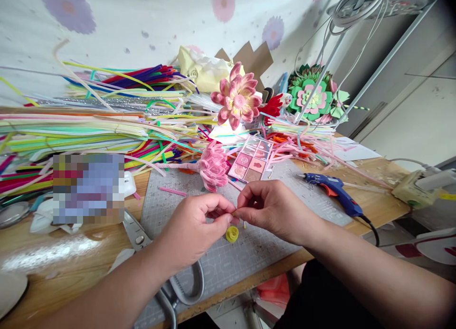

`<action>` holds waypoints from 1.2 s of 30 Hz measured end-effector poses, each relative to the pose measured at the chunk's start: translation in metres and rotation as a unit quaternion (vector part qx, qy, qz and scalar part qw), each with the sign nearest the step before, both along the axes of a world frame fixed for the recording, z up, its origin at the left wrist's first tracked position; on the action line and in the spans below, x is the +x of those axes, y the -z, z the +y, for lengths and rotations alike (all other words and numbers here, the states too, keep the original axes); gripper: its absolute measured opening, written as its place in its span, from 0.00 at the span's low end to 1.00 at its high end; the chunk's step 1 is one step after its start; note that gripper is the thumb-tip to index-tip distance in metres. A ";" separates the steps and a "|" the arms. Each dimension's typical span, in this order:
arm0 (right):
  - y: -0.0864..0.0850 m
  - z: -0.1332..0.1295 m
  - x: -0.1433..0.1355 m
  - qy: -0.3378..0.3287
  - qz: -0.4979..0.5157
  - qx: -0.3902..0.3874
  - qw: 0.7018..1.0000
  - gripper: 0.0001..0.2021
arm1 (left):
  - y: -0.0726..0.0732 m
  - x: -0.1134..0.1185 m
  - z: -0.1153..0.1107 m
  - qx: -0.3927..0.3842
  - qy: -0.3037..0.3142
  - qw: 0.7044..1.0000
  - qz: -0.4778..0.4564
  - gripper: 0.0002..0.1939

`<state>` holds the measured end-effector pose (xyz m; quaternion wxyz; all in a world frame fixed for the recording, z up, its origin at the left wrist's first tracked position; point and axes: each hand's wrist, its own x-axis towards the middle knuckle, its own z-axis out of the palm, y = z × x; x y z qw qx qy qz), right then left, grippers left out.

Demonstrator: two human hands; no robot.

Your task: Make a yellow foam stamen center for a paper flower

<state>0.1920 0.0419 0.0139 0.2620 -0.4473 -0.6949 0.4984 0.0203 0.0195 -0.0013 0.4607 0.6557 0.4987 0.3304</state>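
Observation:
My left hand (204, 224) and my right hand (272, 210) meet over the cutting mat, both closed in a pinch. A thin yellow strand (234, 213) shows between their fingertips; most of it is hidden. Just below the fingers is a small coil of fuzzy yellow pipe cleaner (232, 234); whether it joins the strand I cannot tell. Beyond my hands, a pink pipe cleaner flower (214, 166) lies on its side, its wrapped stem pointing left. An open makeup palette (252, 160) is beside it. Farther back stands a larger pink and yellow flower (238, 98).
Scissors (171, 281) lie by my left forearm on the grey cutting mat (221, 267). A blue glue gun (335, 189) rests at the right, its cord near the table edge. Bundles of coloured pipe cleaners (89, 129) fill the back left. A power strip (416, 193) is far right.

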 end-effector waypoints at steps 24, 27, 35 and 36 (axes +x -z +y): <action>0.004 -0.003 0.000 -0.005 -0.154 0.210 0.966 0.08 | 0.005 -0.010 0.001 -0.021 0.078 0.996 -0.023 0.13; 0.004 -0.004 -0.001 -0.004 -0.172 0.251 0.952 0.08 | 0.006 -0.008 0.002 -0.035 0.081 0.996 -0.019 0.12; 0.008 -0.008 -0.003 -0.019 -0.209 0.343 0.916 0.10 | 0.011 -0.003 0.005 -0.157 0.013 0.973 -0.170 0.05; 0.008 -0.007 -0.003 -0.022 -0.199 0.351 0.915 0.10 | 0.011 -0.002 0.005 -0.167 -0.006 0.966 -0.199 0.05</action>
